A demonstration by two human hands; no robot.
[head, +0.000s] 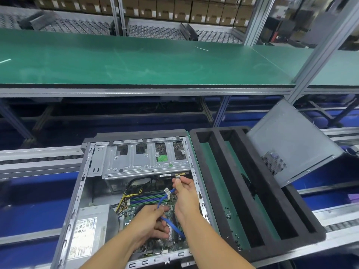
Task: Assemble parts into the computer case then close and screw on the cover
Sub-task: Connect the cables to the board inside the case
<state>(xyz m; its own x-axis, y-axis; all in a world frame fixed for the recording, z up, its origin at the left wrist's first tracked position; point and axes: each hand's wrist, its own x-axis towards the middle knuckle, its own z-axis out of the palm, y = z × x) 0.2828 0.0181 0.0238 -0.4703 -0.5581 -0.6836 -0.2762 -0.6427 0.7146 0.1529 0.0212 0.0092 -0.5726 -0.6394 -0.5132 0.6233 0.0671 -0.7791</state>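
We see a long green bench top (136, 63) running across the upper half, scuffed and marked with a few pale streaks. Behind it sit sloping roller racks (155, 32), and behind those a wall of stacked cardboard boxes (165, 8) (labels too blurred to read). An aluminium post (318, 55) rises at an angle on the right. Lower down we find a black foam tray (256, 216) with long slots, grey conveyor rails (38, 154) on the left, and blue bins (29, 191) beneath them.
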